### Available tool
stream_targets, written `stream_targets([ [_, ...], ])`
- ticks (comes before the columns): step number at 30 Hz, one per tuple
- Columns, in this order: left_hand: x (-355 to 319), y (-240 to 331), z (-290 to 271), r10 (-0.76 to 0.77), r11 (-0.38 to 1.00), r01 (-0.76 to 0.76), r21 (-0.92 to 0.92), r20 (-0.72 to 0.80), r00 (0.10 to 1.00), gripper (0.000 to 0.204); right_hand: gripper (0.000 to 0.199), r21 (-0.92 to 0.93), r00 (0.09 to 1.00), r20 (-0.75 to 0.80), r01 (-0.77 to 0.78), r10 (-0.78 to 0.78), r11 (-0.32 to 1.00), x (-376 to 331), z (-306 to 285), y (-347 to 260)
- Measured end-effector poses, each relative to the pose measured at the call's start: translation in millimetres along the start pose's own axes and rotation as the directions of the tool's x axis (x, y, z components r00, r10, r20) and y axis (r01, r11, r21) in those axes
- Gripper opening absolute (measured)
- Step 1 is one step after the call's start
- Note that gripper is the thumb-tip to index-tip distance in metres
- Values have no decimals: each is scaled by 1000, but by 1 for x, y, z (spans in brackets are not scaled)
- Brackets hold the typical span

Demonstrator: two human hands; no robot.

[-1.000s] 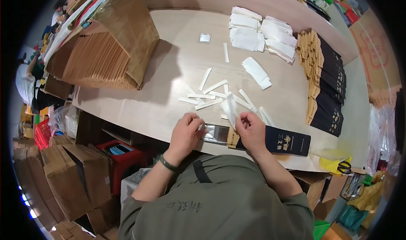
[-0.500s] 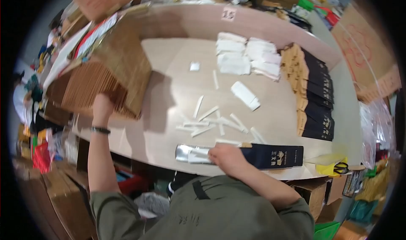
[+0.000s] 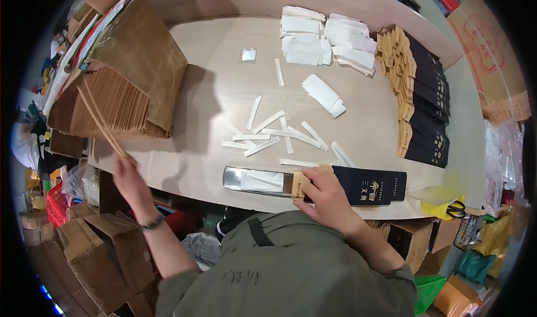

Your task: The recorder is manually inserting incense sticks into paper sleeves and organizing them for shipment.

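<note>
My left hand (image 3: 132, 184) is closed around one end of a pair of wooden chopsticks (image 3: 102, 118), which slant up and left in front of an open cardboard box (image 3: 148, 46). That box is packed with rows of chopsticks (image 3: 112, 102). At the table's near edge, my right hand (image 3: 324, 197) grips the mouth of a dark printed paper sleeve (image 3: 380, 187) with a brown inner edge. A shiny metal trough (image 3: 231, 178) runs into the sleeve's left end. On the trough lies a folded white napkin (image 3: 263, 181).
Slim white paper packets (image 3: 268, 121) lie scattered mid-table, beside a loose napkin bundle (image 3: 324, 96). Napkin stacks (image 3: 305, 34) stand farther back. Overlapping dark sleeves (image 3: 428, 104) line the right side. Yellow-handled scissors (image 3: 450, 208) rest at the right corner. A low partition (image 3: 235, 6) borders the back.
My left hand has come out of the box toward me, bringing chopsticks. My right hand has shifted from the napkin on the trough to the sleeve's mouth. The view has tilted downward.
</note>
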State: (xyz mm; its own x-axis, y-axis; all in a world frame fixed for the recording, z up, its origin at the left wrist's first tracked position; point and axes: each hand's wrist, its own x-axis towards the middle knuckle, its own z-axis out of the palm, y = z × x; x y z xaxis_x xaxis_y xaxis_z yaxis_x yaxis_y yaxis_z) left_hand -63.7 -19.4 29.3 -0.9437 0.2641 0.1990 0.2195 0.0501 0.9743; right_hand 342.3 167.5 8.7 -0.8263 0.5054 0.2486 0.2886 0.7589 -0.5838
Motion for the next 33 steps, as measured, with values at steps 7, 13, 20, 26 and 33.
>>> stream_targets([
  [7,-68,7,25,-358,840,-146,522,737,573,7,33,-68,992,103,76,-69,995,-2,4,4],
  [13,-130,-3,98,-73,932,-274,238,862,501,11,34,46,986,95,130,-134,990,6,10,7],
  [20,-171,0,131,-63,900,-263,347,701,710,30,47,-136,993,102,69,-56,988,8,13,3],
  [26,-190,46,138,50,914,-394,95,939,341,73,49,-102,993,36,117,-114,988,18,8,0],
  [33,-142,45,133,0,488,-835,254,957,291,47,13,13,954,190,235,-233,972,39,-65,25],
])
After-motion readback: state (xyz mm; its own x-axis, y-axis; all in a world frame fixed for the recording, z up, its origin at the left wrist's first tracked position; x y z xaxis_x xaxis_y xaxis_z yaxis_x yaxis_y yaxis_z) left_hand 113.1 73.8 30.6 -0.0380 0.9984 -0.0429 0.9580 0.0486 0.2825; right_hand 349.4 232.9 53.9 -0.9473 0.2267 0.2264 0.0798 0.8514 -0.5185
